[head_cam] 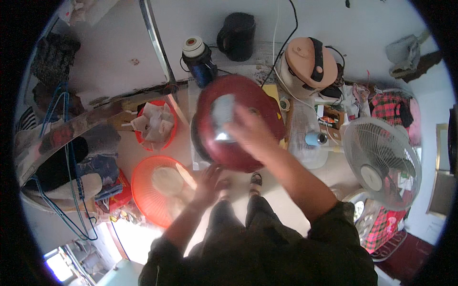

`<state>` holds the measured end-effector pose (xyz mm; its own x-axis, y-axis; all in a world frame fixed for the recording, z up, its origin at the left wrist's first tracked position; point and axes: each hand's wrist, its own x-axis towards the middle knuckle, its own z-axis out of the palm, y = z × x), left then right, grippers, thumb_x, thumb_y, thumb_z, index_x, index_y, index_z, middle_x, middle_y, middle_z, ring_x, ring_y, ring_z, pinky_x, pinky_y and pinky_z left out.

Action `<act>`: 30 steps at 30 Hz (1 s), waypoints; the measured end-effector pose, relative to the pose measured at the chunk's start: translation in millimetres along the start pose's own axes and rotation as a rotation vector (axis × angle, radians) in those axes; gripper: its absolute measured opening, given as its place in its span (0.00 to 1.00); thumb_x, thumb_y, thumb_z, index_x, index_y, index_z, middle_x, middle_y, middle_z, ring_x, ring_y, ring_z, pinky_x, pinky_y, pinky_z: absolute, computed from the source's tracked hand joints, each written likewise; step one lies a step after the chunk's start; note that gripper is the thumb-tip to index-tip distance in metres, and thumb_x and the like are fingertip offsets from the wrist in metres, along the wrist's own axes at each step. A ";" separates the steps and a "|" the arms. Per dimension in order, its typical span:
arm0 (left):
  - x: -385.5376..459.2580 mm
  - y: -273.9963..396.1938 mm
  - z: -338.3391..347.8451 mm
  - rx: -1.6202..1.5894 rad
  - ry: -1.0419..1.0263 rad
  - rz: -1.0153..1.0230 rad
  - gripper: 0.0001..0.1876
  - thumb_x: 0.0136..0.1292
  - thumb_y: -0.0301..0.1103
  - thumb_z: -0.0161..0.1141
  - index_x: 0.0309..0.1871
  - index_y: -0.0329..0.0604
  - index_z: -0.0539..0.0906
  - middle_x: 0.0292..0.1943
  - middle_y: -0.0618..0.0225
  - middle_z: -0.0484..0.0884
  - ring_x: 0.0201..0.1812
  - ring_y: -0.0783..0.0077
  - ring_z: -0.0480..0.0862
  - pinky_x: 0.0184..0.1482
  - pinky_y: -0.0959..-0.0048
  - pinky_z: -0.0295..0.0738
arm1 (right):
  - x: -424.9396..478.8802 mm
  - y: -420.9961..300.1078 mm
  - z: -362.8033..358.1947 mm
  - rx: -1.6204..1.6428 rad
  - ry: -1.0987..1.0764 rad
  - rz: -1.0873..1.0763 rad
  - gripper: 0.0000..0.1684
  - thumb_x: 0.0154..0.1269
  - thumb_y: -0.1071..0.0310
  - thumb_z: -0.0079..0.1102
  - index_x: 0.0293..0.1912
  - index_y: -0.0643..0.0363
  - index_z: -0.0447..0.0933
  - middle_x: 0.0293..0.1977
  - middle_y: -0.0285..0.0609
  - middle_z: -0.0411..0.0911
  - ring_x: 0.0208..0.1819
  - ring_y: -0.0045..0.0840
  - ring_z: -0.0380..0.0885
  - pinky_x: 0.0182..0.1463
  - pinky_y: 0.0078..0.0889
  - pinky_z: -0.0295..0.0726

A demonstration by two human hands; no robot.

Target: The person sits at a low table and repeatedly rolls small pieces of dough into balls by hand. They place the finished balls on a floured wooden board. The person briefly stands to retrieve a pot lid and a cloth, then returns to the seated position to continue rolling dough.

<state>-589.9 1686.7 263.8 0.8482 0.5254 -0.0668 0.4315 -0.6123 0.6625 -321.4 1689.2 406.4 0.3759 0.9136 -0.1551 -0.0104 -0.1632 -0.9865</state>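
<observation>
A glossy dark red rounded appliance (247, 89), possibly a rice cooker, stands on the table before me. A pale grey patch (222, 107) shows on its upper surface, but blur hides whether it is a panel or a cloth. Over this patch is my right hand (247, 130), smeared by motion, so its grip is unclear. My left hand (211, 182) is at the appliance's near lower edge with fingers spread and nothing visible in them. Whether those fingertips touch the appliance cannot be told.
Behind stand a vacuum flask (198, 66), a black jug (238, 37) and a pink-lidded cooker (309, 66). To the right are a light-blue cup (315, 138) and an electric fan (383, 164). An orange basket (143, 189) and a red-rimmed bin (174, 123) are left.
</observation>
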 end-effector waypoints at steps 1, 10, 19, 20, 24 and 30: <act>-31.9 -3.4 -13.5 0.017 0.006 -0.010 0.23 0.71 0.33 0.57 0.67 0.35 0.75 0.70 0.43 0.70 0.72 0.39 0.69 0.74 0.50 0.63 | 8.5 8.8 29.1 -0.079 -0.004 0.022 0.36 0.66 0.62 0.63 0.70 0.65 0.67 0.59 0.53 0.79 0.62 0.37 0.77 0.66 0.41 0.73; -201.0 -33.1 -63.0 -0.011 -0.040 -0.240 0.21 0.74 0.33 0.52 0.66 0.31 0.75 0.66 0.39 0.75 0.69 0.39 0.74 0.70 0.50 0.69 | 57.4 147.2 159.5 -0.438 0.183 0.114 0.25 0.65 0.62 0.58 0.57 0.67 0.70 0.43 0.62 0.82 0.47 0.55 0.84 0.50 0.58 0.83; -175.4 -73.0 -58.5 0.082 -0.359 0.058 0.22 0.74 0.30 0.52 0.67 0.28 0.72 0.66 0.42 0.74 0.71 0.43 0.70 0.73 0.52 0.64 | -157.4 143.2 107.3 -0.366 0.358 -0.245 0.24 0.63 0.68 0.59 0.59 0.64 0.73 0.51 0.58 0.77 0.55 0.51 0.78 0.57 0.54 0.78; -170.3 -81.7 -57.0 0.137 -0.412 0.115 0.22 0.74 0.31 0.52 0.67 0.28 0.72 0.66 0.42 0.74 0.70 0.42 0.70 0.73 0.52 0.64 | -197.3 164.0 96.8 -0.333 0.348 -0.218 0.25 0.64 0.66 0.59 0.60 0.63 0.73 0.51 0.58 0.78 0.55 0.51 0.78 0.58 0.54 0.78; -178.4 -96.7 -47.9 0.267 -0.622 0.227 0.22 0.74 0.34 0.51 0.66 0.30 0.73 0.65 0.42 0.75 0.69 0.43 0.72 0.72 0.52 0.65 | -427.2 289.3 73.6 -0.579 0.415 0.299 0.28 0.67 0.58 0.58 0.63 0.59 0.73 0.54 0.54 0.80 0.57 0.48 0.79 0.61 0.54 0.78; -206.7 -98.6 -24.2 0.457 -0.866 0.203 0.22 0.74 0.39 0.52 0.64 0.34 0.75 0.64 0.44 0.76 0.67 0.45 0.74 0.69 0.52 0.67 | -769.1 396.6 143.0 -0.495 1.065 0.940 0.21 0.67 0.59 0.56 0.54 0.59 0.80 0.52 0.54 0.83 0.56 0.48 0.80 0.63 0.49 0.77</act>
<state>-815.2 1652.8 230.4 0.7716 -0.1147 -0.6256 0.1758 -0.9068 0.3831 -747.2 975.1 127.0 0.8912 -0.2476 -0.3801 -0.3999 -0.8243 -0.4008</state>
